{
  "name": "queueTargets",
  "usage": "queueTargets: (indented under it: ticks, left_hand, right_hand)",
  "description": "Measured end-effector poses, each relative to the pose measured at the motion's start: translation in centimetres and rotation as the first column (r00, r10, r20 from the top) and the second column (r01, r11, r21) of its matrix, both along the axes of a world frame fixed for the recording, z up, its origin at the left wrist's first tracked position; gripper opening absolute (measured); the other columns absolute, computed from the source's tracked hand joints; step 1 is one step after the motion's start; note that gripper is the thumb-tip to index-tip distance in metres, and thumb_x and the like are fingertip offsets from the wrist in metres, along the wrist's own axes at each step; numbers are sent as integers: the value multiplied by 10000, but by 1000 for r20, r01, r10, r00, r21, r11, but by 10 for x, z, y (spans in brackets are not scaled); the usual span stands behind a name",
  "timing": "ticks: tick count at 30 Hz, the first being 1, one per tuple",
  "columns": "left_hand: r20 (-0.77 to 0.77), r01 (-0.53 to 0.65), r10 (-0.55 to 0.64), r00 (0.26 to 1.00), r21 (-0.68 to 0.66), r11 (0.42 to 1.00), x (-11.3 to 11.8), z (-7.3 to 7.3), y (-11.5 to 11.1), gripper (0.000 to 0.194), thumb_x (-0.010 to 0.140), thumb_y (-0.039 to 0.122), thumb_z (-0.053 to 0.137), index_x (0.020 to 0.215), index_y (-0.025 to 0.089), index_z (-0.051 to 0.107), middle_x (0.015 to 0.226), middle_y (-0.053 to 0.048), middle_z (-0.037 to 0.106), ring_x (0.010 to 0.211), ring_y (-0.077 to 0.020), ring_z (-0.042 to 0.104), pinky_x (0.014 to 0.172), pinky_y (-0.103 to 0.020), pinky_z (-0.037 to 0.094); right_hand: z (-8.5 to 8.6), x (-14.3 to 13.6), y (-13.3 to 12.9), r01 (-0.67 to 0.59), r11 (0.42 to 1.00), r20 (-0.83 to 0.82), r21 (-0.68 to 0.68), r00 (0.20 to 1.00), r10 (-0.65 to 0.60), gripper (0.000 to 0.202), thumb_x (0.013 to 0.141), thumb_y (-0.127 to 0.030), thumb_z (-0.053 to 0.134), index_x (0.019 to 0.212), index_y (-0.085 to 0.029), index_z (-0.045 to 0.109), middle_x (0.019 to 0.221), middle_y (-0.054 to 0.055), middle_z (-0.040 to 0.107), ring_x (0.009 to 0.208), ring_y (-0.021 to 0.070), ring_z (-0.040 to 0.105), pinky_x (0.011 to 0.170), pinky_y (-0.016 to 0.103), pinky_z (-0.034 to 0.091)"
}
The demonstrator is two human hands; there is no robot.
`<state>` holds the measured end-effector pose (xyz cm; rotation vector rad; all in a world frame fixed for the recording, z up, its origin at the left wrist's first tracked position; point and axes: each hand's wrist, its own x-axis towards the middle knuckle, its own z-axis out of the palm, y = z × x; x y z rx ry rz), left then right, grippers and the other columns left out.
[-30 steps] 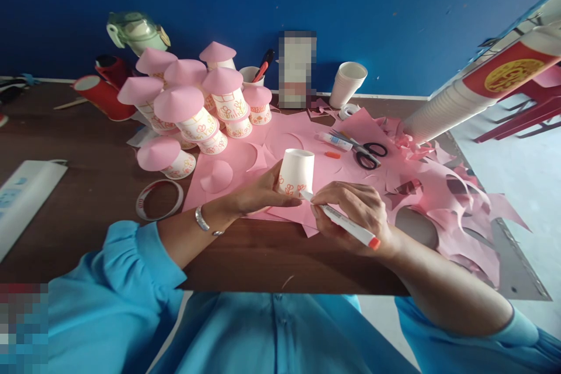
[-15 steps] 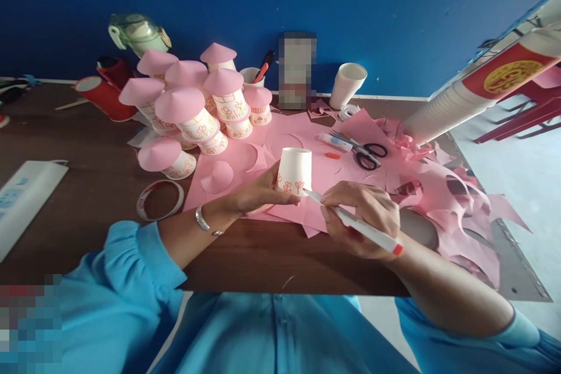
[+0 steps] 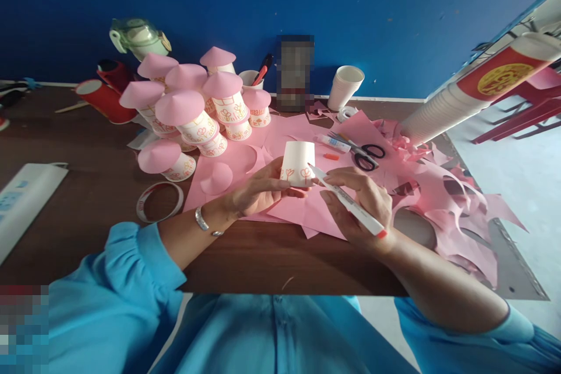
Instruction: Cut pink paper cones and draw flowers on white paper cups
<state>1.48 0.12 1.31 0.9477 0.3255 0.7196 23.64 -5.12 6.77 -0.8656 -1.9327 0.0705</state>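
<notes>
A white paper cup [image 3: 298,158] with orange flower drawings along its lower part is upside down in my left hand [image 3: 263,190], whose fingers are closed around its lower end. My right hand [image 3: 362,204] grips a white marker [image 3: 357,210] with an orange end, its tip at the right side of the cup. Pink paper sheets [image 3: 284,131] lie beneath. To the left stand several decorated cups with pink cone roofs [image 3: 179,107], some of them stacked. The orange marker cap [image 3: 331,156] rests on the pink paper.
Black-handled scissors [image 3: 366,156] and a glue stick [image 3: 336,142] lie behind my right hand. Pink scraps [image 3: 464,204] cover the right side. A tape roll [image 3: 159,201] is at left. White cups [image 3: 346,87] stand near the wall; a long cup stack [image 3: 451,111] leans at right.
The cup has moved slightly up and turned in my left hand, showing its flowers differently. My right hand has risen a little with the marker, its tip now higher on the cup's right side.
</notes>
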Motion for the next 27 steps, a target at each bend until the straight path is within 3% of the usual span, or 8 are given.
queueTargets:
  ticks: [10,15,22,27]
  left_hand:
    - [-129,-5,6,992,6,1000,3,10,0,336,823,234,855,1135,207,731,1078,-73,729,1050,-219,687,960,-378,548]
    - [-81,-15,16,997,13,1000,0,7,-1,318,839,246,836,1143,244,742,1134,-65,750,1102,-227,697,1001,-389,566]
    - [-19,-14,14,1000,-30,999,1,6,-2,398,870,241,786,1262,248,719,1289,-95,744,1235,-283,689,1042,-419,568]
    - [50,-19,23,998,-64,998,-1,1,-2,388,870,229,755,1258,226,739,1246,-108,771,1215,-306,715,1071,-471,562]
  right_hand:
    - [-1,-3,-2,-47,997,-1,58,999,47,190,970,-156,672,1143,-223,630,909,50,796,769,190,799,636,272,650]
    - [0,0,-4,-72,996,-76,56,994,76,256,932,-132,703,1171,-204,644,915,70,797,782,215,807,675,309,664]
    - [1,1,-2,-90,993,-40,75,995,93,253,921,-110,688,1155,-201,652,898,66,795,737,207,802,661,300,657]
    - [3,0,-2,-67,996,-43,66,997,70,275,925,-111,682,1172,-226,646,897,55,794,738,211,798,653,313,654]
